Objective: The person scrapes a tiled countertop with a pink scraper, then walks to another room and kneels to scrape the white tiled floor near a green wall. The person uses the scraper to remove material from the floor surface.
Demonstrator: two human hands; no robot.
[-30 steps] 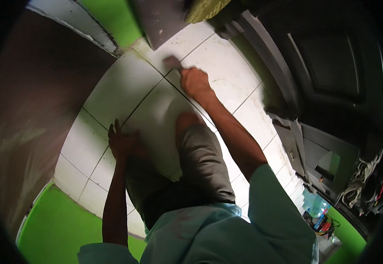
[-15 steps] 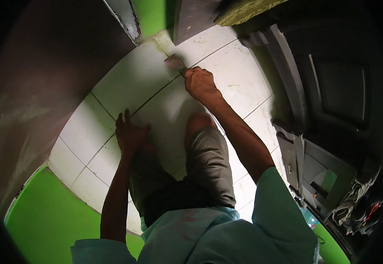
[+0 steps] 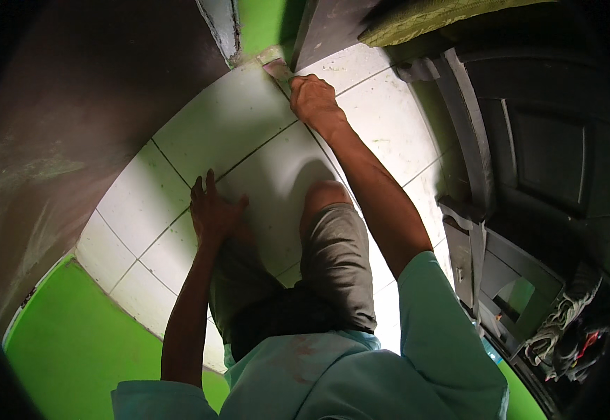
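My right hand is closed around the handle of a scraper, with the arm stretched far forward. Its flat, pinkish-brown blade rests at the far edge of the tiled floor, by the foot of a narrow green wall strip. Most of the handle is hidden inside my fist. Fingers apart and holding nothing, my left hand is beside my left knee, over the tiles. Whether its fingertips press on the floor I cannot tell.
A dark brown panel rises on the left, with a bright green wall below it. Dark wooden furniture lines the right side. A yellow-green padded edge juts in at the far right. Coiled cord lies lower right.
My right hand has pushed the scraper farther forward, up to the base of the green wall strip. The left hand has shifted only slightly; the whole view has tilted a little.
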